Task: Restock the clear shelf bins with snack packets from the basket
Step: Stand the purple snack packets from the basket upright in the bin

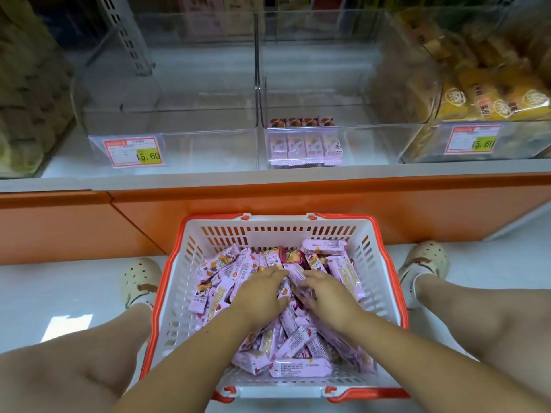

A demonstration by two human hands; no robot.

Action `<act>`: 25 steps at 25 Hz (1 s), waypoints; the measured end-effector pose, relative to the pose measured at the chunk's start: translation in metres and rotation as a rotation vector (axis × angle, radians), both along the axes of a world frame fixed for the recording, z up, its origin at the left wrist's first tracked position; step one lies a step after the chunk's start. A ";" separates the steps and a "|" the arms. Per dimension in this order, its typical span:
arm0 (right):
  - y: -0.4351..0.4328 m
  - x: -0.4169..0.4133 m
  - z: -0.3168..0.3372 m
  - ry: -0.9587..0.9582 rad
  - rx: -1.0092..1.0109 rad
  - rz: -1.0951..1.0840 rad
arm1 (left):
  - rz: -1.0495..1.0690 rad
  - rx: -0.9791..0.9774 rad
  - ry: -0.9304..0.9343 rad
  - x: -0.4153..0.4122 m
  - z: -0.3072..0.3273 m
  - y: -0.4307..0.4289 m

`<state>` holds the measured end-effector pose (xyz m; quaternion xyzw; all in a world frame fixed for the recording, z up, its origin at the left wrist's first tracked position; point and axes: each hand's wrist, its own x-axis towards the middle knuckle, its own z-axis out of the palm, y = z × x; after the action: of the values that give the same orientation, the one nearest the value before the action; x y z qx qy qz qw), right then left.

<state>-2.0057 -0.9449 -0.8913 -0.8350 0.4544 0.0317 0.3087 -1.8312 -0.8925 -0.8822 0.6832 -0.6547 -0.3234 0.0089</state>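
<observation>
A white basket with an orange rim (384,263) stands on the floor between my feet, heaped with several pink snack packets (299,366). Both hands are down in the heap, side by side. My left hand (262,290) lies palm down with its fingers curled over the packets. My right hand (326,293) does the same just beside it; whether either grips a packet is hidden under the fingers. On the shelf above, the middle clear bin (366,144) holds a short row of the same pink packets (304,141) at its front left. The left clear bin (190,135) holds nothing.
An orange shelf base (298,198) runs across behind the basket. A bin of yellow packets (495,99) stands at the right, and a bin of greenish packets (24,99) at the far left. Price tags (134,152) hang on the bin fronts.
</observation>
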 end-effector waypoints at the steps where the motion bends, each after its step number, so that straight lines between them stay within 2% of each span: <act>1: 0.001 0.001 0.008 -0.083 0.057 -0.072 | 0.018 -0.028 0.019 0.000 0.002 0.000; 4: -0.005 0.002 0.044 -0.371 0.306 -0.369 | 0.041 -0.143 0.050 0.005 0.012 -0.002; 6: -0.013 0.000 0.064 -0.520 0.488 -0.523 | 0.034 -0.119 0.098 0.009 0.019 -0.006; 8: -0.020 -0.002 0.075 -0.602 0.576 -0.603 | 0.070 -0.046 0.218 0.011 0.026 -0.007; 10: -0.023 -0.002 0.078 -0.656 0.602 -0.641 | 0.166 0.023 0.410 0.010 0.030 -0.007; 12: -0.027 -0.003 0.078 -0.718 0.645 -0.662 | 0.235 0.114 0.527 0.009 0.034 -0.007; 14: -0.031 -0.007 0.076 -0.781 0.704 -0.646 | 0.238 0.151 0.544 0.009 0.033 -0.008; 17: -0.037 -0.011 0.075 -0.855 0.783 -0.646 | 0.251 0.100 0.562 0.007 0.041 -0.009; 21: -0.039 -0.009 0.076 -0.905 0.809 -0.687 | 0.401 0.137 0.788 0.003 0.049 -0.016; 25: -0.033 -0.005 0.073 -0.908 0.817 -0.683 | 0.507 0.189 0.887 0.004 0.044 -0.013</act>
<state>-2.0106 -0.9777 -0.8181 -0.3930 0.4690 -0.2509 0.7501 -1.8275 -0.9057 -0.8386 0.6153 -0.3696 -0.6274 0.3018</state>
